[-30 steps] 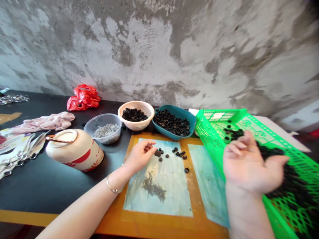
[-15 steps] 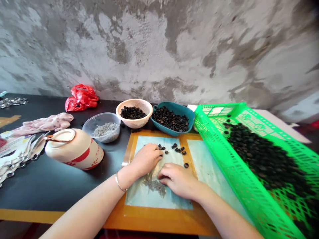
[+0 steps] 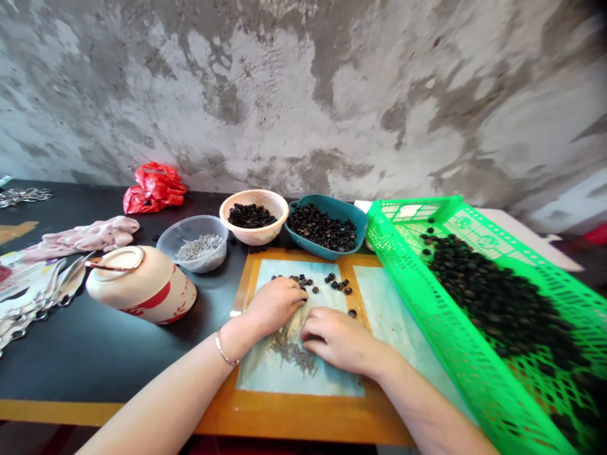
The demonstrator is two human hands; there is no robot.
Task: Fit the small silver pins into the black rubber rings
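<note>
My left hand (image 3: 274,306) and my right hand (image 3: 334,341) rest side by side on a pale blue sheet (image 3: 265,373), fingers curled inward. Between them lies a small heap of grey metal pins (image 3: 293,357), partly hidden by my fingers. Whether either hand holds any pins is hard to tell. Just above my left fingertips, several small black rings (image 3: 303,281) lie scattered on the sheet. To the right stands a bright green plastic basket (image 3: 427,303), holding a large spread of black rings (image 3: 493,297).
An orange board (image 3: 303,417) lies under the sheet on a black table (image 3: 57,354). Behind stand a cream bowl (image 3: 279,215), a teal dish (image 3: 327,249) and a clear tub of pins (image 3: 190,249). A toppled ceramic jar (image 3: 142,284), pink cloth (image 3: 80,234) and red plastic bag (image 3: 154,189) lie left.
A second ago my right hand was over the green basket, with black rings spilling from it. It now lies on the sheet, and my left hand has moved down to the pins.
</note>
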